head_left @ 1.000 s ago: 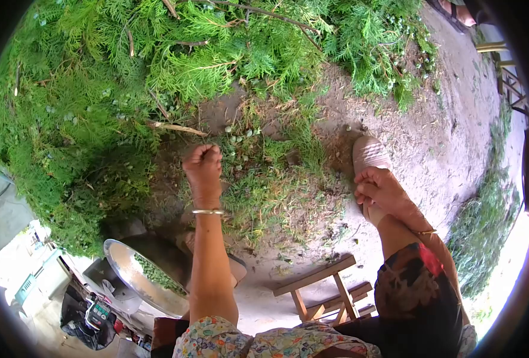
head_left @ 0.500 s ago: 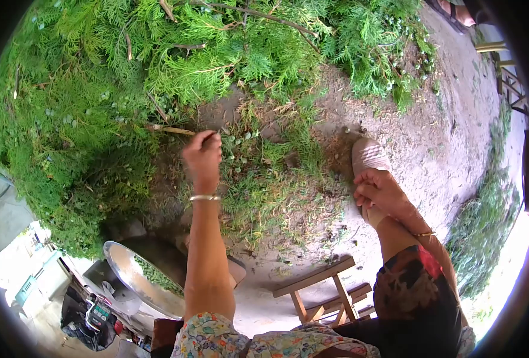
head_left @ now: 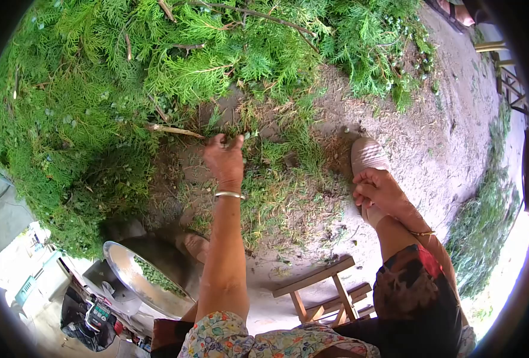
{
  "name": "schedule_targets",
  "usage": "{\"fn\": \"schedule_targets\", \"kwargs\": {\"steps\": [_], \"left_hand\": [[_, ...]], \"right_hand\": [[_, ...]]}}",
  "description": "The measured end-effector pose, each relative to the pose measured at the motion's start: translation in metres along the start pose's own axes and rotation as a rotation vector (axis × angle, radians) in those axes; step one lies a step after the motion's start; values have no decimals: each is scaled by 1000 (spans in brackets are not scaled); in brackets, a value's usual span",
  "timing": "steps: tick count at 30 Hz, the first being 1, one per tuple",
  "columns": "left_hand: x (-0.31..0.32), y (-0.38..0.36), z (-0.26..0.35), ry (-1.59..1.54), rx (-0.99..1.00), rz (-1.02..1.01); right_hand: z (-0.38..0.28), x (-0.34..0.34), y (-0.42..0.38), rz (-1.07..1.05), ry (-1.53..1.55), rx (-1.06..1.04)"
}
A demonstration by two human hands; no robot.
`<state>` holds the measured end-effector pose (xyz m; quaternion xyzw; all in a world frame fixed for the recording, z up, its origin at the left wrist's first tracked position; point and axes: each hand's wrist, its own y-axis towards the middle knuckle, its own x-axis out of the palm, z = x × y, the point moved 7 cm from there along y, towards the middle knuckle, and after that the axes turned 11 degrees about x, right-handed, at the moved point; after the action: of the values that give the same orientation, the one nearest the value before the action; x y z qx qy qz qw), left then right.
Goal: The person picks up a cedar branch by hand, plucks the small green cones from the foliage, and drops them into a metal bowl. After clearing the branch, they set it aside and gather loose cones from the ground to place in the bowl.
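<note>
My left hand (head_left: 225,161), with a bangle at its wrist, is over the ground beside the green cuttings, fingers curled downward. Its thumb and fingertips are near a small pale-green sprig (head_left: 250,135); whether it is held cannot be made out. A bare broken stick (head_left: 173,130) ends just left of the fingers. My right hand (head_left: 376,190) rests by my lower leg, just below the light shoe (head_left: 369,154), with its fingers curled in; nothing shows in them. Leafy branches (head_left: 204,65) lie heaped in front of and left of my left hand.
A metal basin (head_left: 118,258) with green bits inside stands at the lower left. A wooden stool (head_left: 315,286) lies near my legs. More cut greenery (head_left: 482,238) is at the right edge. Another person's foot (head_left: 464,16) shows at the top right.
My left hand has moved to the right, away from the bare stick, and its fingers have come nearer the small sprig. My right hand has stayed by the leg.
</note>
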<state>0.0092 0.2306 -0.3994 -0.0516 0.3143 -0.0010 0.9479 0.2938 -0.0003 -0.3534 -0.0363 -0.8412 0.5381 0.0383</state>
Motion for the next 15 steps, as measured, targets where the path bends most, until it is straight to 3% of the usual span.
{"fn": "schedule_targets", "kwargs": {"steps": [1,3,5,6,8,12,14,15], "left_hand": [[3,0,8,308,156,-17],[6,2,6,250,95,-56],[13,-1,-5,-6,-201,-203],[13,-2,-7,-5,-200,-204],[8,-1,34,440,508,-106],[4,-8,49,514,625,-133],[-3,-6,22,-255,-4,-209],[-11,-9,26,-256,-6,-213]], "right_hand": [[1,0,0,-1,1,3],[1,0,0,-1,0,3],[1,-1,-1,1,3,1],[1,-1,-1,-4,1,-5],[0,0,-1,-10,-1,-13],[-1,0,0,-19,-27,-28],[1,-1,-1,-18,-37,-27],[1,-1,-1,-15,-10,-21]]}}
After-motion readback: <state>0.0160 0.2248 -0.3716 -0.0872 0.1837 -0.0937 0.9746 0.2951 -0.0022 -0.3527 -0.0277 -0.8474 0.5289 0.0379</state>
